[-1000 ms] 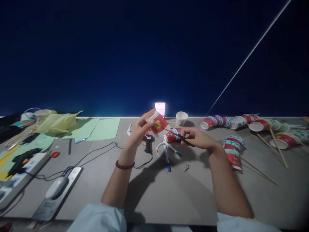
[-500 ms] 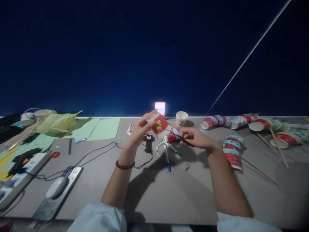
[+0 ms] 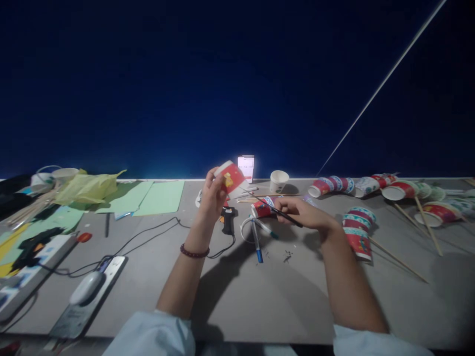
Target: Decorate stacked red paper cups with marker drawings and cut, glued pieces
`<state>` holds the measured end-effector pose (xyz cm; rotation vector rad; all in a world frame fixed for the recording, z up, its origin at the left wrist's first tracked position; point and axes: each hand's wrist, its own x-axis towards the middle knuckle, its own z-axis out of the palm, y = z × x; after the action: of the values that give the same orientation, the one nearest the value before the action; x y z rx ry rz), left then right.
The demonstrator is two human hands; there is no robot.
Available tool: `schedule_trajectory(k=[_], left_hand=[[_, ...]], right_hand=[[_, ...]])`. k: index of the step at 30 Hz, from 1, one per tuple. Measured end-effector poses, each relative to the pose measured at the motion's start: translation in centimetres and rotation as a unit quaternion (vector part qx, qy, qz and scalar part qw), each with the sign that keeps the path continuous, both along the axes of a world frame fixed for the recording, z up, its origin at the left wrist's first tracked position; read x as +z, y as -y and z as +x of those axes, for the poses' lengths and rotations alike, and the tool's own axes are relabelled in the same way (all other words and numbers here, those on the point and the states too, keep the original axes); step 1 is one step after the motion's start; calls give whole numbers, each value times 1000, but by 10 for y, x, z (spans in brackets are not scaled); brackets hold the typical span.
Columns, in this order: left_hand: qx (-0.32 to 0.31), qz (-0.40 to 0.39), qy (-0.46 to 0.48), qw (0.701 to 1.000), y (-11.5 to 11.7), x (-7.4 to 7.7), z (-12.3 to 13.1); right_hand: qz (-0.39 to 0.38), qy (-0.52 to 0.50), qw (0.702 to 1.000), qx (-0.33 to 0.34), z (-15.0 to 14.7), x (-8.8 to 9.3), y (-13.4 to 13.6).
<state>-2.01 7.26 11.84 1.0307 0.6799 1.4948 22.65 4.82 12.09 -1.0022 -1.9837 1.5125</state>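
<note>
My left hand (image 3: 214, 194) is closed round the edge of a red and white paper cup (image 3: 232, 179) with a yellow figure on it, held tilted above the table. My right hand (image 3: 297, 211) grips a slim dark tool (image 3: 285, 214) whose long thin tip points left, up to the lower edge of the cup. Whether the tip touches the cup I cannot tell. Under the hands lie a red and blue patterned cup piece (image 3: 261, 207), a white ring (image 3: 245, 231) and markers, one with a blue cap (image 3: 259, 253). A black glue gun (image 3: 228, 221) lies below my left hand.
A lit phone (image 3: 246, 168) and a white paper cup (image 3: 279, 181) stand at the back. Joined cups on sticks (image 3: 359, 232) lie to the right. Green paper (image 3: 159, 198), a power strip (image 3: 44, 267), cables and a phone with a white case (image 3: 87, 288) are on the left.
My left hand has moved the cup slightly left and up and turned it, uncovering the lit phone. My right hand with the tool has stayed nearly in place, shifting slightly.
</note>
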Motion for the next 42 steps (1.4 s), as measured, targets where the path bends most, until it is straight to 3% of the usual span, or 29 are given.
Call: schedule_trajectory(k=[5, 15, 25, 42], left_hand=[[-7, 8, -25, 1000, 1, 8, -8], [-148, 2, -79, 986, 10, 9, -4], [-236, -4, -82, 968, 11, 7, -4], [-240, -23, -73, 968, 10, 8, -4]], right_hand=[[-20, -11, 999, 41, 15, 0, -2], [-39, -9, 998, 41, 11, -5, -5], [-46, 8, 998, 35, 8, -3, -4], [-17, 25, 1000, -2, 2, 4, 0]])
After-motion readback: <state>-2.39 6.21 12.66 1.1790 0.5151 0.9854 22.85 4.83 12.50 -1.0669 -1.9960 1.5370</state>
